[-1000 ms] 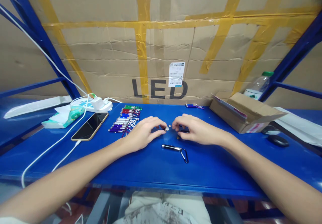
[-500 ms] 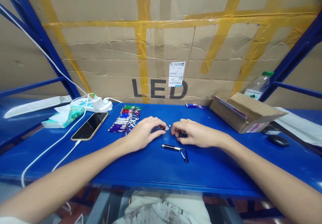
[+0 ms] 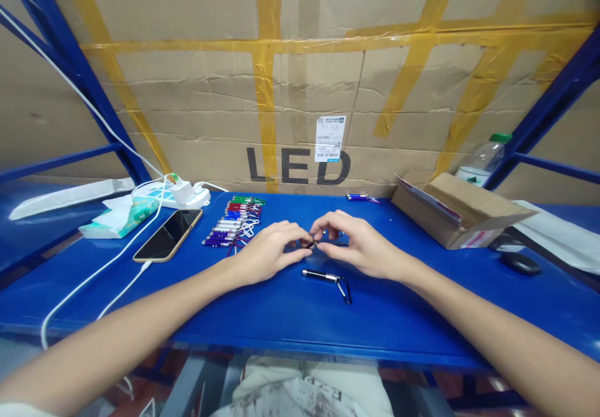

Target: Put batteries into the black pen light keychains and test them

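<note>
My left hand (image 3: pixel 276 248) is closed in a pinch, with a small dark piece (image 3: pixel 310 246) between its thumb and fingertips. My right hand (image 3: pixel 354 245) reaches in from the other side, its thumb and forefinger pinched at the end of that piece. What lies in its fingertips is too small to make out. Just below the hands, a black keychain penlight (image 3: pixel 320 274) with a silver tip lies on the blue table, its black carabiner (image 3: pixel 345 292) at the right end. Part of something dark shows under my right fingers.
Several coloured keychain penlights (image 3: pixel 229 223) lie in a row at left. Beside them are a phone (image 3: pixel 169 234), a tissue pack (image 3: pixel 122 217) and a power strip (image 3: pixel 192 195). A blue penlight (image 3: pixel 357 197) sits at the back; an open cardboard box (image 3: pixel 454 214) and black mouse (image 3: pixel 520 263) are right.
My right hand has moved left and up, so its fingertips now meet those of my left hand. The small silver round pieces seen between the hands before are now covered by fingers.
</note>
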The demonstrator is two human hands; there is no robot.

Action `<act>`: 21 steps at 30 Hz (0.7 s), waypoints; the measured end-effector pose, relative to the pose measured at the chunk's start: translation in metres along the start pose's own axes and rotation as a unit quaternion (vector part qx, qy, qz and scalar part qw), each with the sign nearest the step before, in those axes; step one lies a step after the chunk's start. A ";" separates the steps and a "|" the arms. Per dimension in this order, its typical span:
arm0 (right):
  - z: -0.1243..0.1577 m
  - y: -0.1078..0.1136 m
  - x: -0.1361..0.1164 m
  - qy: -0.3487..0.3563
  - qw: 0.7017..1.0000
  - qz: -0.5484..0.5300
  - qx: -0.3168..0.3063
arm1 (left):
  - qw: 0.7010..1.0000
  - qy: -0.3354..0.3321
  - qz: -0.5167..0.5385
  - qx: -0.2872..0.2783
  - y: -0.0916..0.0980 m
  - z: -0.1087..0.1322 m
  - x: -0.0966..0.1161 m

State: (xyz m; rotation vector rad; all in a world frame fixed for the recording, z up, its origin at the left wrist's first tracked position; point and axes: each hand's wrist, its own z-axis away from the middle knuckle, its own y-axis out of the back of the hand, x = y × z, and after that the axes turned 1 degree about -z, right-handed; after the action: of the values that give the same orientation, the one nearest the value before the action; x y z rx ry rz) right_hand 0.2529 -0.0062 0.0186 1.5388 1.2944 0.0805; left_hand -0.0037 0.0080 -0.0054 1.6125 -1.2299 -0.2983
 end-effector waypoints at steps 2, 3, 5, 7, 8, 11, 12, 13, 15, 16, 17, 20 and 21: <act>0.000 -0.002 0.000 0.004 1.000 0.009 -0.001 | 1.000 -0.001 0.006 0.001 0.000 0.000 0.000; 0.000 -0.003 -0.001 0.006 1.000 0.013 -0.002 | 1.000 0.000 0.007 0.003 0.000 0.000 0.000; 0.000 -0.003 0.000 0.011 1.000 0.018 0.000 | 1.000 0.002 0.009 0.006 0.000 -0.001 0.000; 0.000 0.000 0.001 0.011 1.000 0.026 0.011 | 1.000 0.007 0.010 0.008 0.000 -0.001 0.000; 0.000 0.002 0.003 0.010 0.999 0.035 0.020 | 1.000 0.011 0.011 0.009 0.000 -0.001 0.000; 0.000 0.011 0.011 0.001 0.994 0.099 0.036 | 0.999 0.031 0.016 0.015 0.000 -0.002 0.000; 0.000 0.015 0.014 -0.004 0.992 0.127 0.019 | 0.999 0.039 0.019 0.016 0.000 -0.002 0.000; 0.001 0.018 0.016 -0.014 0.989 0.145 -0.005 | 0.998 0.046 0.025 0.016 0.000 -0.002 0.000; 0.001 0.023 0.020 -0.051 0.984 0.157 -0.065 | 0.997 0.058 0.041 0.017 0.000 -0.001 0.000; 0.001 0.025 0.021 -0.068 0.981 0.156 -0.090 | 0.997 0.063 0.047 0.017 0.000 -0.001 0.000; 0.002 0.026 0.022 -0.081 0.979 0.153 -0.108 | 0.997 0.063 0.052 0.017 0.000 -0.001 0.000; 0.002 0.026 0.020 -0.087 0.976 0.142 -0.143 | 0.997 0.053 0.053 0.017 0.002 -0.001 0.001; 0.002 0.025 0.020 -0.080 0.976 0.138 -0.152 | 0.997 0.048 0.053 0.018 0.002 -0.001 0.002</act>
State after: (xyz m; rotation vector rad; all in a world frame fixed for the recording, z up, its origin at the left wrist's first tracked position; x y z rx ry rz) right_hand 0.2790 0.0108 0.0252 1.4190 0.8901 0.3112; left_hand -0.0039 0.0071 -0.0026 1.5676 -1.2480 -0.1328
